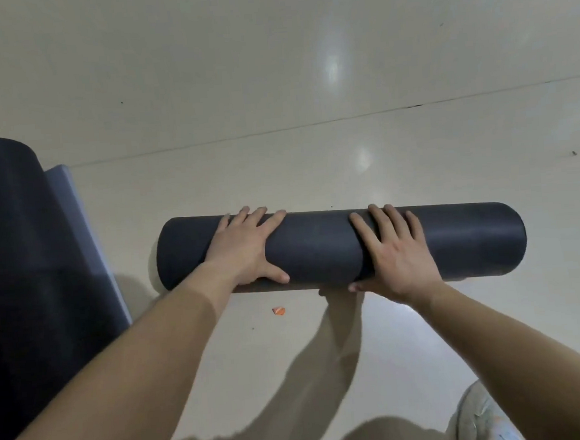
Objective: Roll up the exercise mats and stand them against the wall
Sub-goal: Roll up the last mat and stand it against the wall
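Here, left hand and right hand, fingers straight, atop rolled mat; second mat partly off-frame.

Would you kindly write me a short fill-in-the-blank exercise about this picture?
The rolled mat on the floor has ____ hands resting on it, the left hand and the right hand.
The small scrap near the left wrist is ____ in colour.
A second mat lies at the view's ____ edge.
A shoe shows in the bottom ____ corner.
Missing words: two; orange; left; right.
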Action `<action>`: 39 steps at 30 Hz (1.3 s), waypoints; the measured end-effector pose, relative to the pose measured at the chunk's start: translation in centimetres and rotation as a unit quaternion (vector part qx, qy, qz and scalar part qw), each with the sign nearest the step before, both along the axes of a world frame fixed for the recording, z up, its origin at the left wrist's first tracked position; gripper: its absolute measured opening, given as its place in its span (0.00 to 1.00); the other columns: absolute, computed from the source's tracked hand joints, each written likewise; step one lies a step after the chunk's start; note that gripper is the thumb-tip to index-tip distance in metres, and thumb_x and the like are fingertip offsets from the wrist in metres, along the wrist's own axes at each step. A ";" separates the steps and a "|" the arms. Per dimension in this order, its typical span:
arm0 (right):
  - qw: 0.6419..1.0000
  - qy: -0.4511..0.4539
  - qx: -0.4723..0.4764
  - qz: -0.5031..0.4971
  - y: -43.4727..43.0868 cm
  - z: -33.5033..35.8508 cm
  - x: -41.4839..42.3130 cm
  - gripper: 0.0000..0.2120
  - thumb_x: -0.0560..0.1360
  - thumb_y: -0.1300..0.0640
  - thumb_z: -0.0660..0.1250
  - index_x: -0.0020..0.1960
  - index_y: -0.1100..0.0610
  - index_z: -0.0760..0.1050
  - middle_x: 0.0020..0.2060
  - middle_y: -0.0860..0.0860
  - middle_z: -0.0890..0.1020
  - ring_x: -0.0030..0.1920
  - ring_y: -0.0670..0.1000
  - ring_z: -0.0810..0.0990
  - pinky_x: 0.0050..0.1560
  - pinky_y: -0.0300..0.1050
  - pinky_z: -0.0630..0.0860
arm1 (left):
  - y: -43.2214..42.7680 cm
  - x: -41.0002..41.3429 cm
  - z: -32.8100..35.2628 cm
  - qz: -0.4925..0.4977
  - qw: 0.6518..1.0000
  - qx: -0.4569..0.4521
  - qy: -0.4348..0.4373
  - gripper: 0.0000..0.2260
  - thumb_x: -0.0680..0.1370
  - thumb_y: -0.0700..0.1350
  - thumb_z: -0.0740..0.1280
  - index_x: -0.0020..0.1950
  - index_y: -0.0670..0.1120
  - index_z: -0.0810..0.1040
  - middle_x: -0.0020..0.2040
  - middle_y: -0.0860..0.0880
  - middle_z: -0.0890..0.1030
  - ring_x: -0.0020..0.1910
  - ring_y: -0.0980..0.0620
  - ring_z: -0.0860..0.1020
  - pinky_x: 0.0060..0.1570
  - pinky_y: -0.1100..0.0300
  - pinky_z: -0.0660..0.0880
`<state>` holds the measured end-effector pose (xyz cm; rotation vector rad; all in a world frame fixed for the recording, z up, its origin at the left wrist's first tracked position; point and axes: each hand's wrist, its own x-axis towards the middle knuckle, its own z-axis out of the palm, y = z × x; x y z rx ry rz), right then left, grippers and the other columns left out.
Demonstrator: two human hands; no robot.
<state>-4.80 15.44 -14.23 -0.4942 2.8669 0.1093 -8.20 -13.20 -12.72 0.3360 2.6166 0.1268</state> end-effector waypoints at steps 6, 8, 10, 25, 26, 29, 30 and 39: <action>0.985 0.047 -0.085 -0.145 2.7 -0.1 -0.5 0.35 0.80 0.30 0.39 0.81 0.43 0.60 0.79 0.56 0.64 0.80 0.60 0.58 0.79 0.64 0.50 | -0.8 3.9 -1.8 0.157 0.975 0.076 0.140 0.39 0.76 0.70 0.62 0.83 0.57 0.57 0.84 0.49 0.52 0.83 0.45 0.46 0.78 0.44 0.37; 0.964 0.032 -0.086 -0.248 4.9 0.3 -0.2 0.40 0.75 0.23 0.43 0.81 0.41 0.56 0.81 0.59 0.57 0.82 0.60 0.50 0.79 0.65 0.45 | -0.3 5.0 -2.0 0.265 0.949 0.087 0.148 0.35 0.77 0.69 0.62 0.81 0.59 0.60 0.85 0.48 0.51 0.83 0.42 0.42 0.78 0.41 0.38; 0.936 0.029 -0.107 -0.333 6.7 0.7 0.0 0.49 0.68 0.16 0.50 0.81 0.43 0.54 0.82 0.61 0.52 0.82 0.61 0.45 0.78 0.66 0.44 | 0.0 5.6 -1.8 0.351 0.922 0.095 0.135 0.35 0.76 0.68 0.65 0.81 0.60 0.61 0.85 0.46 0.47 0.82 0.41 0.40 0.80 0.40 0.45; 0.754 0.058 -0.324 -0.569 11.2 1.5 1.1 0.64 0.54 0.30 0.82 0.79 0.55 0.57 0.72 0.58 0.69 0.72 0.62 0.70 0.66 0.59 0.73 | -5.7 3.3 -1.4 0.648 0.743 0.149 0.079 0.52 0.62 0.71 0.77 0.74 0.41 0.67 0.71 0.40 0.75 0.69 0.35 0.74 0.68 0.40 0.72; 0.755 0.063 -0.323 -0.567 11.1 1.6 1.1 0.64 0.55 0.30 0.81 0.79 0.55 0.56 0.71 0.58 0.69 0.72 0.62 0.70 0.65 0.58 0.73 | -5.7 3.2 -1.2 0.646 0.746 0.145 0.077 0.51 0.63 0.70 0.77 0.73 0.40 0.67 0.71 0.40 0.74 0.69 0.35 0.74 0.68 0.41 0.72; 0.766 0.077 -0.317 -0.554 10.2 1.9 1.7 0.61 0.59 0.31 0.80 0.80 0.51 0.52 0.70 0.58 0.68 0.72 0.61 0.68 0.63 0.57 0.73 | -5.1 3.1 -0.6 0.640 0.751 0.137 0.086 0.51 0.63 0.70 0.78 0.74 0.41 0.67 0.72 0.40 0.73 0.69 0.35 0.73 0.68 0.41 0.71; 0.769 0.079 -0.312 -0.552 9.9 1.9 1.8 0.61 0.60 0.30 0.79 0.81 0.50 0.51 0.70 0.58 0.68 0.72 0.61 0.68 0.63 0.57 0.73 | -5.0 3.1 -0.6 0.634 0.755 0.140 0.094 0.52 0.62 0.71 0.77 0.74 0.41 0.66 0.73 0.41 0.72 0.70 0.35 0.72 0.69 0.40 0.71; 0.822 0.056 -0.224 -0.520 8.7 0.4 2.6 0.61 0.57 0.19 0.71 0.81 0.40 0.49 0.66 0.62 0.66 0.68 0.66 0.68 0.62 0.62 0.75 | -5.5 3.5 -2.4 0.561 0.816 0.098 0.096 0.67 0.61 0.69 0.79 0.82 0.39 0.44 0.78 0.37 0.58 0.77 0.35 0.59 0.75 0.40 0.63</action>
